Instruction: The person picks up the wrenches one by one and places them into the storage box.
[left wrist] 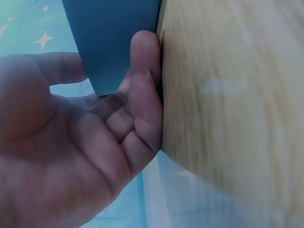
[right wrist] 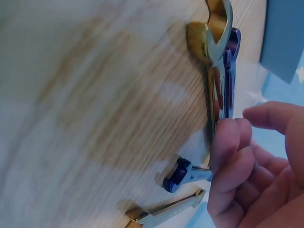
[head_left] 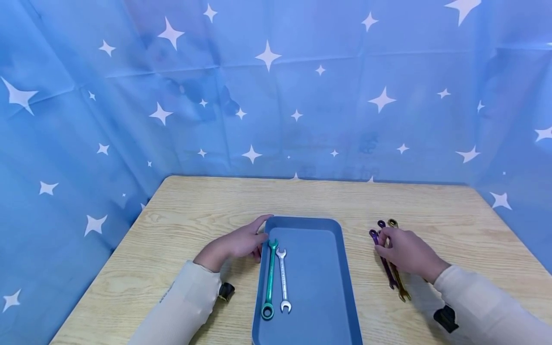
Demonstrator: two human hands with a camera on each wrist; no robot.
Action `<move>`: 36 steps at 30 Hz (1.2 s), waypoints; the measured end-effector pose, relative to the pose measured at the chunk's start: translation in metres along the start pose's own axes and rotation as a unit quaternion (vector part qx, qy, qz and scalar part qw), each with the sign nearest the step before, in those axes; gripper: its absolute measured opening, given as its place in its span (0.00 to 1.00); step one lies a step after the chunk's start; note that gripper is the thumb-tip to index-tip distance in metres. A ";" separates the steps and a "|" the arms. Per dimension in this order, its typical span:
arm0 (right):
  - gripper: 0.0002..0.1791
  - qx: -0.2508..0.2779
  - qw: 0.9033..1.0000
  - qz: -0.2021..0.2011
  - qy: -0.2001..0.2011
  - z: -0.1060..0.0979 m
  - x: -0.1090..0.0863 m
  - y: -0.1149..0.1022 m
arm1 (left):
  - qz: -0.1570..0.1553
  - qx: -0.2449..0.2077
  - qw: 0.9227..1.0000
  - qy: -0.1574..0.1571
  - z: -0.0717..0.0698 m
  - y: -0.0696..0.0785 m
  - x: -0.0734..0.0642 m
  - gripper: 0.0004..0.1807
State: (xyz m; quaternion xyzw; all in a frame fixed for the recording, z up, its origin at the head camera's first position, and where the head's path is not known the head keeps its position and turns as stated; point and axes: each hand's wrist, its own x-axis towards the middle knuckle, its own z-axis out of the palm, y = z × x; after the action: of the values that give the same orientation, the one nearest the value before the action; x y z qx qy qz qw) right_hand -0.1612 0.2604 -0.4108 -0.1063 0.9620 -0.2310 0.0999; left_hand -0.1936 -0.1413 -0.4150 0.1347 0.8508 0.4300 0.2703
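Bent the fingers of the right hand (head_left: pixel 407 250) over a purple combination wrench (head_left: pixel 386 270) and a gold combination wrench (head_left: pixel 399 281), with both shafts running beneath the curled fingertips. Held the thumb close to those fingertips; could not tell, from head or right wrist view, whether pinched firmly on either tool. Revealed ring ends beyond the hand and open ends on its near side, with gold mostly to the right of purple. Showed another purple ring end (head_left: pixel 381 224) just beyond the first; could not trace its shaft under the hand.

Gripped, well to the other side, the upper left edge of a blue-grey tray (head_left: pixel 319 278) with the left hand (head_left: pixel 241 242), laying the thumb at the rim and tucking bent fingers against the outside, close to the wood-grain table (head_left: pixel 202 201). Held inside the tray, along its left wall, a green combination wrench (head_left: pixel 270 275), ring end toward the person, and just to its right a silver double open-end wrench (head_left: pixel 283 278).

Wore pale sleeves (head_left: pixel 189 297), with a black device (head_left: pixel 226 291) at each wrist. Backed by a blue curtain (head_left: pixel 280 120) scattered with white four-pointed stars.
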 end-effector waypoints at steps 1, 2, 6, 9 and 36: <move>0.06 -0.006 1.000 0.000 0.002 0.000 0.000 0.000 | 0.001 0.000 1.000 0.000 0.000 0.000 0.000 0.33; 0.06 -0.011 1.000 -0.001 0.004 0.000 0.000 0.001 | 0.001 0.001 1.000 0.000 0.000 -0.001 0.000 0.33; 0.07 -0.027 1.000 -0.003 0.008 0.001 0.001 0.003 | -0.001 0.003 1.000 0.002 0.000 0.000 -0.001 0.33; 0.07 -0.034 0.999 0.001 0.005 0.002 0.002 0.004 | -0.003 0.004 1.000 0.001 -0.001 0.000 -0.001 0.33; 0.21 -0.066 0.997 -0.012 -0.048 0.004 0.008 -0.003 | 0.001 0.000 1.000 -0.002 0.000 -0.001 0.001 0.33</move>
State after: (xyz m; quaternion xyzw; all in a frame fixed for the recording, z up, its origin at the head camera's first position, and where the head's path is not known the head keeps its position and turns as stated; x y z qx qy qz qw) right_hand -0.1670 0.2543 -0.4143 -0.1351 0.9679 -0.1628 0.1358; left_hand -0.1940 -0.1415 -0.4158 0.1366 0.8501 0.4297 0.2719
